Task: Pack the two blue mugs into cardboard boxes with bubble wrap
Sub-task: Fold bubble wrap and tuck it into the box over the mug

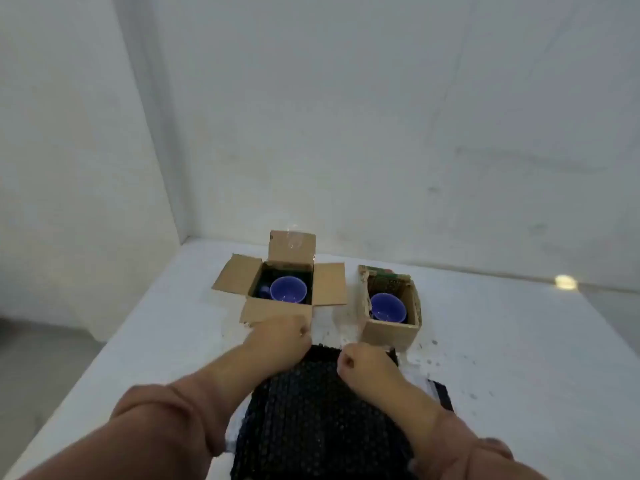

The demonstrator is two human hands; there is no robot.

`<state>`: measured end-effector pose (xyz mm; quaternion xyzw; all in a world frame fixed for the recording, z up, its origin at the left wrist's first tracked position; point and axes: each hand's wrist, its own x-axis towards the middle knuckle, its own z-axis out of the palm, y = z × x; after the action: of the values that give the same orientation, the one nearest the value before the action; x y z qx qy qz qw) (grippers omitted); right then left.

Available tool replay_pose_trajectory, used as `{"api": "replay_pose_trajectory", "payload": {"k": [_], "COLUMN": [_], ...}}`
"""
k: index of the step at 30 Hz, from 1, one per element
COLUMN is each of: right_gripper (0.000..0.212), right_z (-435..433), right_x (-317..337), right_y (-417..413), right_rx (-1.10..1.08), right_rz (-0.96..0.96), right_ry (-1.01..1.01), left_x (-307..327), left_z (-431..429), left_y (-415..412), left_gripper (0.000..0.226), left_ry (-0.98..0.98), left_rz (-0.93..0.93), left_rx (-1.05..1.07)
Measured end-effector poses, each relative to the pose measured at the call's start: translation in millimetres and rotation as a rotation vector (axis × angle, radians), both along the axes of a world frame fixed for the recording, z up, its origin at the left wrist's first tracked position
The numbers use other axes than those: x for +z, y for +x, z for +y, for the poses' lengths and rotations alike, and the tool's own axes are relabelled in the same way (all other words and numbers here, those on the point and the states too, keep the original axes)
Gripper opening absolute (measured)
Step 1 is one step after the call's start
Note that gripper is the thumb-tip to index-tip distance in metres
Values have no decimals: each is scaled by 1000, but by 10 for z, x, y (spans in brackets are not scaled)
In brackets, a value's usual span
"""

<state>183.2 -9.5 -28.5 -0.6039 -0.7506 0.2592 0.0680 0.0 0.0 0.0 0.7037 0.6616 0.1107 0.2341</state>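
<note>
Two cardboard boxes stand apart on the white table (485, 341), each with a blue mug upright inside. The left box (292, 249) has its flaps spread out around the left mug (288, 289). Just before it, the left hand (284, 332) curls its fingers round the far left corner of the black bubble wrap (311, 410). The right hand (363, 362) grips the wrap's far edge with curled fingers. Behind it, the right box (388, 336) holds the right mug (388, 307).
</note>
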Motion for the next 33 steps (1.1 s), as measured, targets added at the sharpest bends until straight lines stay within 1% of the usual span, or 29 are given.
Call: {"api": "replay_pose_trajectory", "payload": {"k": [1, 4, 7, 9, 10, 12, 13, 14, 16, 17, 18, 20, 22, 25, 28, 29, 31, 33], "right_gripper": [14, 28, 41, 46, 47, 48, 48, 48, 48, 49, 49, 48, 45, 42, 52, 56, 61, 59], "right_z": [-69, -212, -285, -331, -354, -393, -402, -411, -415, -414, -409, -386, -352, -294, -218, -187, -131, -94], "right_x": [-98, -413, -561, -616, -640, -666, -683, -698, -728, -737, -739, -731, -701, -605, -460, -408, -304, -221], "right_y": [22, 109, 122, 111, 100, 83, 83, 89, 95, 100, 106, 122, 145, 175, 181, 180, 184, 196], "right_rx": [-1, -3, 9, 13, 15, 13, 11, 12, 6, 5, 3, -7, -37, -140, -258, -310, -452, -552], "right_rz": [-34, -114, -164, -195, -214, -221, -221, -222, -222, -218, -213, -189, -109, 107, 319, 407, 643, 821], "right_ry": [-65, -118, -53, -6, 5, 25, 35, 40, 45, 45, 40, 26, 1, -31, -93, -155, -362, -567], "left_x": [-124, -469, -643, -669, -664, -647, -644, -644, -652, -651, -640, -589, -507, -382, -304, -282, -243, -205], "left_z": [-68, -256, -350, -357, -352, -337, -331, -336, -343, -351, -361, -377, -390, -401, -386, -379, -353, -306], "left_y": [-16, -59, -94, -93, -87, -66, -54, -41, -20, -9, 2, 17, 24, 18, -4, -14, -43, -81], "left_gripper": [23, 29, 40, 41, 38, 24, 23, 28, 47, 53, 57, 53, 42, 32, 29, 29, 33, 38], "left_ry": [-73, -250, -342, -353, -352, -349, -359, -381, -429, -439, -448, -472, -520, -605, -647, -657, -670, -660], "left_rz": [30, 14, -55, -103, -140, -244, -302, -353, -439, -477, -524, -658, -831, -1099, -1272, -1316, -1397, -1465], "left_rx": [-9, 73, 195, 261, 288, 351, 376, 391, 418, 430, 439, 440, 425, 428, 452, 463, 500, 548]}}
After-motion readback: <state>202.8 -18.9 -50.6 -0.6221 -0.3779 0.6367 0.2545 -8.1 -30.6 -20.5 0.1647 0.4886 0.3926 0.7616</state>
